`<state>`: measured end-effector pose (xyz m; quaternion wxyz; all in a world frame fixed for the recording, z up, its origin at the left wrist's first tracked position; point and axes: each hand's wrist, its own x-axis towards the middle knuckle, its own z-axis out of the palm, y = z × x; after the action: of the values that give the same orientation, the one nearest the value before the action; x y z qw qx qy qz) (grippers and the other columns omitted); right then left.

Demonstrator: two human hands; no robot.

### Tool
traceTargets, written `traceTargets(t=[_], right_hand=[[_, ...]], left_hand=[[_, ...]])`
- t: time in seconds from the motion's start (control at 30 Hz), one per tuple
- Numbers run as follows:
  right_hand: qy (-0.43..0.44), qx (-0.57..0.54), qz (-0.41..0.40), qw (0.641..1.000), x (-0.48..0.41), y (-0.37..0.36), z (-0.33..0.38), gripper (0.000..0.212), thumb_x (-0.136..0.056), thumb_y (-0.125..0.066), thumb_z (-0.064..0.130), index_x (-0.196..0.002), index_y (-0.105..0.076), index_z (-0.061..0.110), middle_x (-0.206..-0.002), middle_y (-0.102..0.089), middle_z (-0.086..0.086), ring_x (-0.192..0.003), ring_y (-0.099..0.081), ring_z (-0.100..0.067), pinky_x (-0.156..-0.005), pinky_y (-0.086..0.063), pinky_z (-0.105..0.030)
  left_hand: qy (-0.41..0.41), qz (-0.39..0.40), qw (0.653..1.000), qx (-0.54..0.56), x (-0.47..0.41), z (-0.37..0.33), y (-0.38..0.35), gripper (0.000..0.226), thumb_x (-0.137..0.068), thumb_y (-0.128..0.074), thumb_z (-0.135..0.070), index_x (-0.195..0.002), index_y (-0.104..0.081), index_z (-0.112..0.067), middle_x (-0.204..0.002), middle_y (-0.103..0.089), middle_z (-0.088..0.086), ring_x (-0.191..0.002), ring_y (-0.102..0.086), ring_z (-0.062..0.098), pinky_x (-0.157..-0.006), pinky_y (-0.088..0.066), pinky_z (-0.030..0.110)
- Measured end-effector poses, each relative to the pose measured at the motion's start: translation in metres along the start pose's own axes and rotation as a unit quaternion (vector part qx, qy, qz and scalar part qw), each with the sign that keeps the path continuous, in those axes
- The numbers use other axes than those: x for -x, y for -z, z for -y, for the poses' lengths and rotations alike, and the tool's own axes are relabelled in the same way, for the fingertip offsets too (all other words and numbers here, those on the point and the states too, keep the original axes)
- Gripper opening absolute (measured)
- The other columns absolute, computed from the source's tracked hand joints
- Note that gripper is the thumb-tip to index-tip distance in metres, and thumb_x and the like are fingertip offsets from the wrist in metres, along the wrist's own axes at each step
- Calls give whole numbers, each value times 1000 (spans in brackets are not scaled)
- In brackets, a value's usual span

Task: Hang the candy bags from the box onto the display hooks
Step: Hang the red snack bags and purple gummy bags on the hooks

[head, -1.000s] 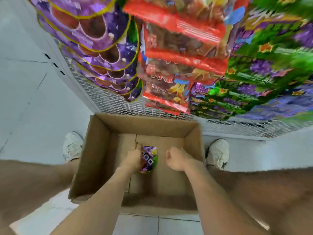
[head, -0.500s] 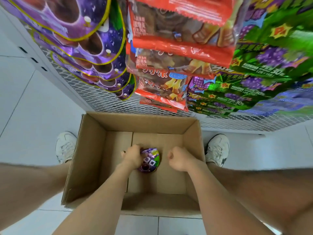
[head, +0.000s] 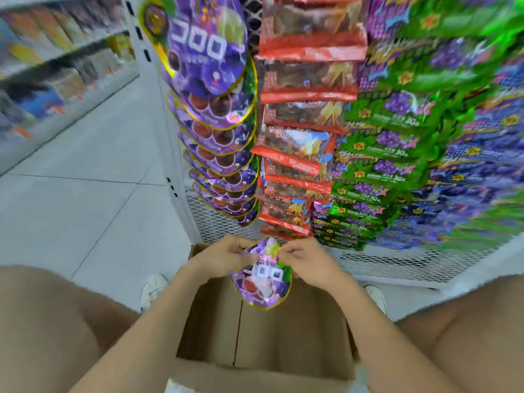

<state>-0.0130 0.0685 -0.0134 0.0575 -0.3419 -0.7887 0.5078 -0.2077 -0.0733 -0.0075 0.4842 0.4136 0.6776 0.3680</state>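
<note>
A purple grape candy bag [head: 262, 282] with a yellow rim hangs above the open cardboard box [head: 263, 373]. My left hand [head: 221, 255] pinches its top left corner and my right hand [head: 307, 260] pinches its top right corner. No other bag shows on the visible part of the box floor. A column of the same purple bags [head: 218, 137] hangs on hooks of the wire mesh display [head: 397, 262] straight above my hands. The hooks themselves are hidden by the bags.
Red snack bags [head: 300, 154] hang in the middle column and green-purple grape bags [head: 411, 154] fill the right. My white shoes [head: 153, 287] stand on either side of the box. A tiled aisle [head: 85, 171] and blurred shelves [head: 56, 61] lie to the left.
Both hands have lifted the purple bag out of the box, and my right hand now holds it too. My view has tilted up along the display.
</note>
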Motion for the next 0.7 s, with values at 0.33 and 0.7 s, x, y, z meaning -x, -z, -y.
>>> traceTargets(t=[0.33, 0.7], right_hand=[[279, -35, -126, 951, 59, 25, 161, 33, -102, -68, 25, -71, -59, 17, -61, -36, 11, -58, -31, -3, -54, -24, -25], [307, 43, -326, 893, 69, 88, 269, 6, -90, -80, 30, -92, -77, 25, -85, -79, 8, -83, -75, -19, -81, -57, -45]], left_hand=[[-174, -131, 976, 27, 107, -147, 54, 13, -97, -72, -2, -98, -80, -13, -91, -78, -2, -81, -70, 8, -75, -55, 24], [-294, -405, 865, -39, 129, -287, 107, 55, -85, -53, 6, -137, -62, -12, -124, -69, -6, -116, -64, -4, -100, -52, 21]])
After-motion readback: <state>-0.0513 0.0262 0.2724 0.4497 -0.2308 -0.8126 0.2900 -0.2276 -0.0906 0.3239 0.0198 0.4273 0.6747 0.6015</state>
